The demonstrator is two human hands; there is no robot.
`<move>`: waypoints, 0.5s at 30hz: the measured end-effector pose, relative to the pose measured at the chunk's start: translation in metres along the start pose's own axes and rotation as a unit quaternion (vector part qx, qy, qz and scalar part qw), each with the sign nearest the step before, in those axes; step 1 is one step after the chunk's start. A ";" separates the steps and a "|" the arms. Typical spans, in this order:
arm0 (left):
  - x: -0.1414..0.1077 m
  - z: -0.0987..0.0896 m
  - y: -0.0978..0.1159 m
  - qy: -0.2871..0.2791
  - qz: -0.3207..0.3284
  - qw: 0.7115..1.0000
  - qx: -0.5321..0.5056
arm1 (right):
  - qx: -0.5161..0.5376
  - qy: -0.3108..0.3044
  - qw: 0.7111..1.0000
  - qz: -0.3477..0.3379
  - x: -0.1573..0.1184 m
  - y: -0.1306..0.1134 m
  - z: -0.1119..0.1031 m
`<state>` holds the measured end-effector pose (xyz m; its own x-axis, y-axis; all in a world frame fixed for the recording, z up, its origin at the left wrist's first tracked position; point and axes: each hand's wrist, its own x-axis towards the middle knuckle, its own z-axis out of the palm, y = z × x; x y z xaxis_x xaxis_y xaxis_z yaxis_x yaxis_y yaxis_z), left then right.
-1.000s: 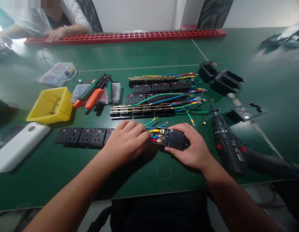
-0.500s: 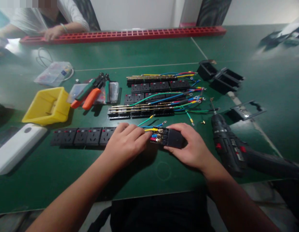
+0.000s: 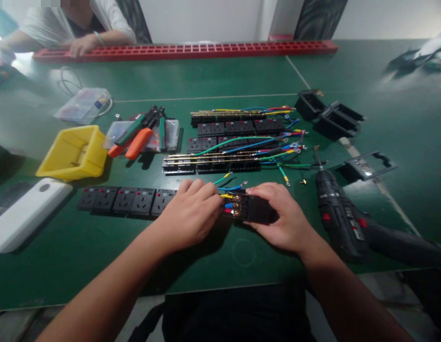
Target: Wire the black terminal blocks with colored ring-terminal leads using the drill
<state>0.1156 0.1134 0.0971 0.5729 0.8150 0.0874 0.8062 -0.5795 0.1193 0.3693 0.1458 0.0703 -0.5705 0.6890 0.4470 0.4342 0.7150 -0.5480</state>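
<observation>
My right hand point(image 3: 284, 216) is closed round a black terminal block point(image 3: 260, 209), thumb on the near side and fingers on the far side. Yellow, blue and red wires end at brass screws point(image 3: 236, 205) on the block's exposed left part. My left hand point(image 3: 194, 213) is closed over the wires and the right end of a black socket strip point(image 3: 135, 202); its fingertips are partly hidden, and they appear to pinch the wires beside the block. Green and blue wires point(image 3: 230, 187) with ring lugs stick out behind my left hand.
Several wired socket strips point(image 3: 211, 164) lie behind my hands. A cordless drill point(image 3: 340, 213) and black housings point(image 3: 340, 118) are at right. Left are a yellow bin point(image 3: 99, 161), orange-green crimping pliers point(image 3: 138, 142) and a white case point(image 3: 28, 213). Across the table, a person's hand point(image 3: 84, 46) rests on a red grid rail point(image 3: 192, 50).
The view has shifted slightly, moving everything a little to the right. Both hands keep their places at the block and strip, with the left fingers curled a bit more closely.
</observation>
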 end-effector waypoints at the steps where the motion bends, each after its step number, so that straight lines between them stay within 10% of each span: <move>1: 0.000 0.000 0.000 -0.001 0.000 1.000 -0.005 | 0.000 -0.002 1.000 0.000 0.000 0.000 0.000; 15: 0.001 0.001 -0.008 0.030 -0.012 0.993 -0.111 | 0.005 -0.026 0.999 0.040 -0.001 0.001 0.002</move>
<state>0.1101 0.1187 0.0950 0.5385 0.8310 0.1396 0.7631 -0.5512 0.3374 0.3690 0.1460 0.0676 -0.5703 0.7365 0.3637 0.4727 0.6564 -0.5879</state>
